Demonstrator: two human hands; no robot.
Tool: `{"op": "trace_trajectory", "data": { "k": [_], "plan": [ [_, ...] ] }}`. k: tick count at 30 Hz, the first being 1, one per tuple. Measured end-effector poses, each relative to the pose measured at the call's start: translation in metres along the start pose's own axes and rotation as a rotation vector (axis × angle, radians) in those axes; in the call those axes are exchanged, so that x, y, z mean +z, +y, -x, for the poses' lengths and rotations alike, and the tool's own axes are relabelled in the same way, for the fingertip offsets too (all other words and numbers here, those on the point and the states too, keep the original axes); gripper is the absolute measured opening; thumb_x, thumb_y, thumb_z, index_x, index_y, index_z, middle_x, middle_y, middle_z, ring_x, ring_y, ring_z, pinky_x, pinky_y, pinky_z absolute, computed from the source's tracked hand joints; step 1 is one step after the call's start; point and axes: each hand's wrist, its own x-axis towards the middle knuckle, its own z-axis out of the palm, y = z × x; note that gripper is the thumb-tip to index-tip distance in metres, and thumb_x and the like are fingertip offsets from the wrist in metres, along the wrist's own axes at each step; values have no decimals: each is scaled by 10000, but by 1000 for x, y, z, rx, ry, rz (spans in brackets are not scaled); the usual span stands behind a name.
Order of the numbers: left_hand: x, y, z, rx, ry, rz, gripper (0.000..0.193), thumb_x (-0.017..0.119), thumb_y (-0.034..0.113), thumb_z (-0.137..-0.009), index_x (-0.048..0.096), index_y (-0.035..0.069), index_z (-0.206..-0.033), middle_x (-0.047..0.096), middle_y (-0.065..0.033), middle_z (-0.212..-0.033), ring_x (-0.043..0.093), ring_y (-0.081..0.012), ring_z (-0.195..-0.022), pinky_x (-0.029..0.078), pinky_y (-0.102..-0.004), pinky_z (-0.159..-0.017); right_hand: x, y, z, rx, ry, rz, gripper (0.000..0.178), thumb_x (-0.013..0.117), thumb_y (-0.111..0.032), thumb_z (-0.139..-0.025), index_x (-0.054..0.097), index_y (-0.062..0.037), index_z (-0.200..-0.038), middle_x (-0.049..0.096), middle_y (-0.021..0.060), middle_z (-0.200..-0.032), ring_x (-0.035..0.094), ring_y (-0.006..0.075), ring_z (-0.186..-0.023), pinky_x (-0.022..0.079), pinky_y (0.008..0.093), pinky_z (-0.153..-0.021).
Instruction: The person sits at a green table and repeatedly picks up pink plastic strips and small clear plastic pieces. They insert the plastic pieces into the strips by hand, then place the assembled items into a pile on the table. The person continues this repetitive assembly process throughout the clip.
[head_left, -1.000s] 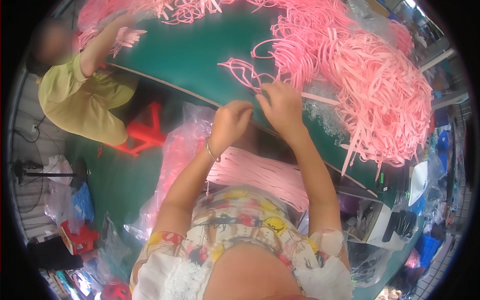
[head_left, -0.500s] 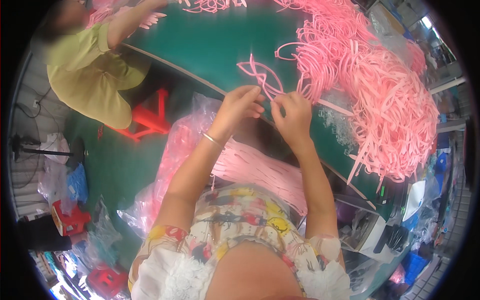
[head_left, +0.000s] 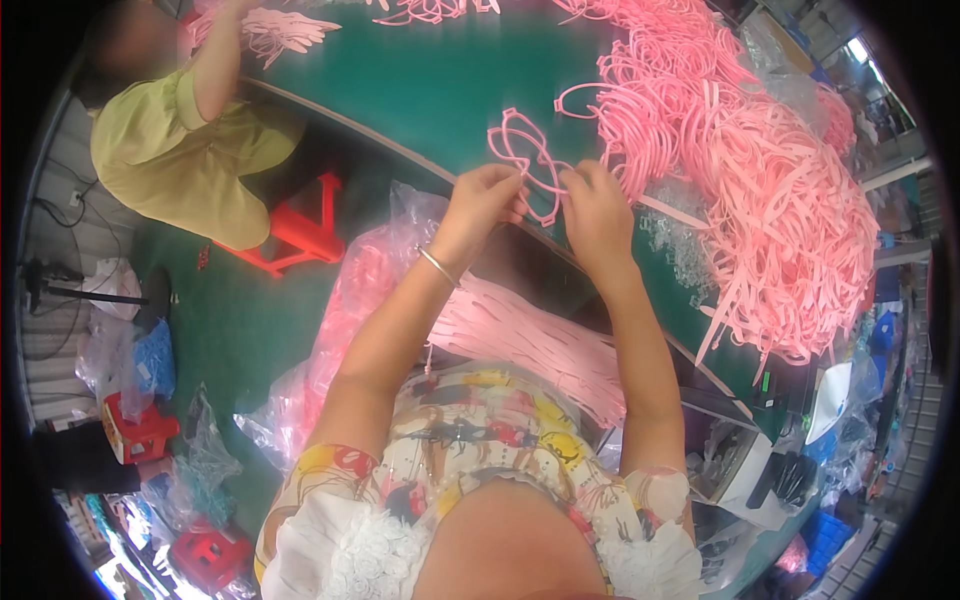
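1. Pink frame, heart-shaped, is sitting at 12 o'clock over the green table, both hands pinching it: left hand and right hand, fingers closed on its rim.
2. Finished-looking strips are lying at 6 o'clock; a large pile at 2 o'clock is waiting, so much seems left.

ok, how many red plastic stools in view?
3: one red stool beside the seated co-worker, one at lower left, one near the bottom edge. Clutter may hide more.

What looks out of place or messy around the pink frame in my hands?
The frame, held by both the left hand and right hand, looks intact. The pink pile sprawls tangled, with strips hanging over the table edge.
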Motion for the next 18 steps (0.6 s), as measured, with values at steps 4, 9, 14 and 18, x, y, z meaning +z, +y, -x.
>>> {"op": "trace_trajectory", "data": {
  "k": [4,9,14,18],
  "plan": [
    [-3,-1,3,22,58,-21,227,596,164,-915,598,-45,-1007,624,-58,-824,601,-102,-674,511,-228,-605,-4,4,-1,14,-13,-104,170,649,-65,-794,662,-44,-962,616,117,-893,606,300,-806,478,392,-673],
    [-5,-2,7,72,96,-9,231,606,148,-909,594,-53,-1023,629,-71,-841,605,-109,-693,511,-239,-615,0,5,-14,83,94,-155,135,648,-100,-826,659,-43,-948,623,116,-869,609,308,-740,483,390,-674],
    [-14,-9,33,101,63,17,201,592,129,-919,584,-46,-1018,639,-83,-856,606,-119,-698,509,-251,-625,6,0,-15,60,54,64,159,653,-115,-818,661,-39,-958,616,132,-865,602,331,-745,486,400,-687],
    [-7,-19,74,65,47,166,168,571,109,-934,569,-18,-1043,646,-97,-904,607,-134,-721,500,-263,-671,-18,-24,8,146,44,-179,155,621,-131,-857,643,-2,-941,619,143,-856,609,297,-713,484,372,-654]
  ]
}}
